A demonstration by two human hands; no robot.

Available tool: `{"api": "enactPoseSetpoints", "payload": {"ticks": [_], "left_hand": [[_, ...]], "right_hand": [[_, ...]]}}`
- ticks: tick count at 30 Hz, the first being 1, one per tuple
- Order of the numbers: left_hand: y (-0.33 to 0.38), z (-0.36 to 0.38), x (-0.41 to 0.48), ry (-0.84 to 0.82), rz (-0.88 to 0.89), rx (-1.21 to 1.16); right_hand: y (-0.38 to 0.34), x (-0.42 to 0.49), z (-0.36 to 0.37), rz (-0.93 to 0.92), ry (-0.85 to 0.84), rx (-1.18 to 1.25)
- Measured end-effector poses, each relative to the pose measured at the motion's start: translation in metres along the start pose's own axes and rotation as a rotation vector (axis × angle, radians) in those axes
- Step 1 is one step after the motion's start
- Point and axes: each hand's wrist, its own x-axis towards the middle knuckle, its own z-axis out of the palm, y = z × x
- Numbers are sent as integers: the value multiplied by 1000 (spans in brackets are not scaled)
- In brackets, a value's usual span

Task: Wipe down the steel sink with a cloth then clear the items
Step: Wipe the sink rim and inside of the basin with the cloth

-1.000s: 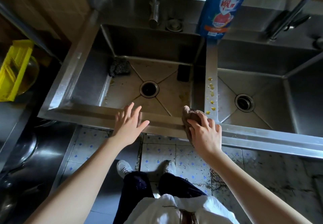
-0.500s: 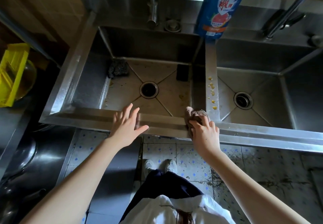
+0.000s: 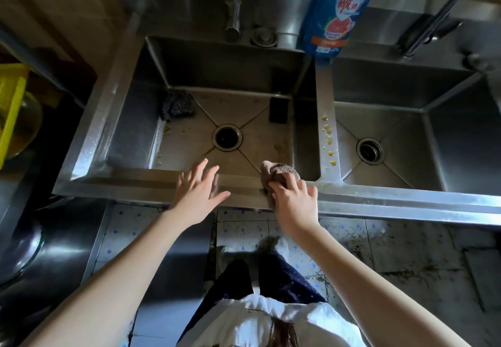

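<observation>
Wiping looks barely begun. The right hand (image 3: 294,203) grips a bunched brown cloth (image 3: 279,173) on the steel sink (image 3: 135,184) front rim, fingers curled over it, while the left hand (image 3: 199,195) is spread flat over the rim just beside it. Yellow drips (image 3: 328,135) dot the divider, and the dark scourer (image 3: 176,105), black sponge (image 3: 278,110) and blue detergent bottle (image 3: 339,13) are yet to be cleared (my judgement). The room is dim, with stained, dotted floor tiles (image 3: 244,227) below.
</observation>
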Motion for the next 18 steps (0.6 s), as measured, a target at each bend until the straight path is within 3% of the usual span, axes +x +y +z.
{"api": "enactPoseSetpoints", "payload": {"ticks": [9, 18], "left_hand": [[45, 14, 9, 5, -40, -31], [123, 42, 16, 52, -166, -100]], "right_hand": [[58, -3, -6, -72, 25, -43], [148, 6, -19, -303, 42, -115]]}}
